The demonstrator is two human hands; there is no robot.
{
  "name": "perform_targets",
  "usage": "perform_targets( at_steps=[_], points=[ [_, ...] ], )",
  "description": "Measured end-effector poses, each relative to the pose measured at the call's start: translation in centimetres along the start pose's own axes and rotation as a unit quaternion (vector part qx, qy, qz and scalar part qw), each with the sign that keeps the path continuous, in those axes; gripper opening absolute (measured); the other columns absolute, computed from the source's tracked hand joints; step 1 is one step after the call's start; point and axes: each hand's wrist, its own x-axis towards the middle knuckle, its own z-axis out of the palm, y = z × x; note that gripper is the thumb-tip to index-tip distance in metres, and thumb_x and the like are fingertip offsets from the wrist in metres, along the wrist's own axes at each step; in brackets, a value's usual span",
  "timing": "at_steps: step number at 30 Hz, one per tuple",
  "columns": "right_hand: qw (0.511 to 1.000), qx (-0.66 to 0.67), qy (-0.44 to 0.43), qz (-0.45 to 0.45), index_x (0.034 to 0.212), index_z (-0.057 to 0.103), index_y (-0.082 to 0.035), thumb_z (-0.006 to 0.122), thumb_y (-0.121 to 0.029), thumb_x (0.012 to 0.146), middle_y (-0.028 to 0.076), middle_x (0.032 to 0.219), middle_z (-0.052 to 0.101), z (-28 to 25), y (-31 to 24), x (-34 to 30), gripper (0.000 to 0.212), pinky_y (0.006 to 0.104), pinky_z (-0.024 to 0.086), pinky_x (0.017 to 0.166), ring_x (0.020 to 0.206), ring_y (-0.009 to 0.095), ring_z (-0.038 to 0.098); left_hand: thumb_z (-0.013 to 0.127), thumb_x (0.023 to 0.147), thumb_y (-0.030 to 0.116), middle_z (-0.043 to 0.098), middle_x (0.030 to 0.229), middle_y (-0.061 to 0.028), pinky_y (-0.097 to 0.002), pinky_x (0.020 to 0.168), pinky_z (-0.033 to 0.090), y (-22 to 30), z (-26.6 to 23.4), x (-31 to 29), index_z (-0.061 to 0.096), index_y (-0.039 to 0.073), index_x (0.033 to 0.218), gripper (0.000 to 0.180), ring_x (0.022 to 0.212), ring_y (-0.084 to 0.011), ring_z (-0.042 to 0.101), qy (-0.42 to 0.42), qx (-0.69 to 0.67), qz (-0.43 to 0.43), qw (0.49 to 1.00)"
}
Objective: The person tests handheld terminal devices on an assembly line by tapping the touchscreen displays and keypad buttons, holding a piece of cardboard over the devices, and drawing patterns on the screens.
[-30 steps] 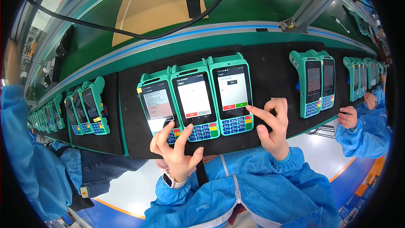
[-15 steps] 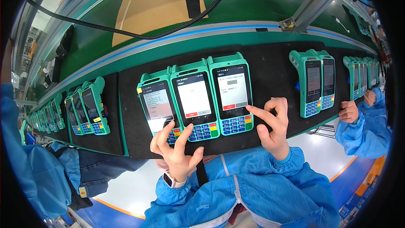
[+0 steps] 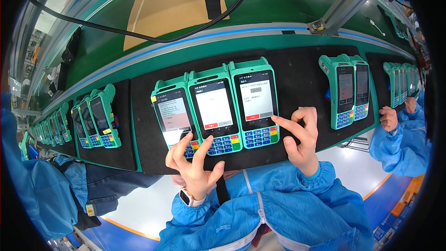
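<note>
Three green payment terminals with lit screens and blue keypads lie side by side on a black mat [image 3: 297,88]. My left hand [image 3: 193,167] is over the lower ends of the left terminal [image 3: 157,83] and the middle terminal [image 3: 213,107], fingers apart and holding nothing. Its fingertips partly cover the left keypad and reach the middle one's lower left edge. My right hand [image 3: 302,142] points its index finger at the lower right of the screen on the right terminal [image 3: 253,97]; thumb and fingers are spread. Whether the fingertips touch is hard to tell.
Two more terminals [image 3: 344,90] stand close together to the right. Beyond them a co-worker's hands [image 3: 389,118] are beside another row. More terminals [image 3: 100,116] line the bench at left. A black cable [image 3: 139,36] loops over the far side, near a cardboard sheet [image 3: 167,7].
My hands and the three terminals keep their places. At the far right, the co-worker's hands and the row of terminals there have shifted slightly to the right.
</note>
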Motion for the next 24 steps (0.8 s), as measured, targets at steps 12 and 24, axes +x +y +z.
perform_targets(
  at_steps=[12,24],
  points=[
    [1.000,0.006,-0.008,0.002,0.106,0.073,-0.009,0.060,-0.029,0.078,0.007,0.083,0.041,0.02,-0.11,0.03,0.037,0.0375,0.035,0.074,0.080,0.022,0.040,0.070,0.073,0.040,0.042,0.135,-0.0101,-0.0431,0.102,0.028,-0.03,-0.04,0.06,0.069,0.019,0.115,0.047,0.120,-0.0319,0.028,0.001,-0.001,0.000,1.000],
    [1.000,0.004,-0.019,0.004,0.108,0.073,-0.010,0.060,-0.027,0.076,0.007,0.084,0.041,-0.06,-0.27,0.03,0.039,0.0385,0.036,0.077,0.081,0.023,0.040,0.058,0.085,0.052,0.041,0.135,-0.0135,-0.0482,0.102,0.023,-0.10,0.20,-0.02,0.067,0.013,0.115,0.050,0.122,-0.0332,0.029,0.007,0.003,0.004,1.000]
  ],
)
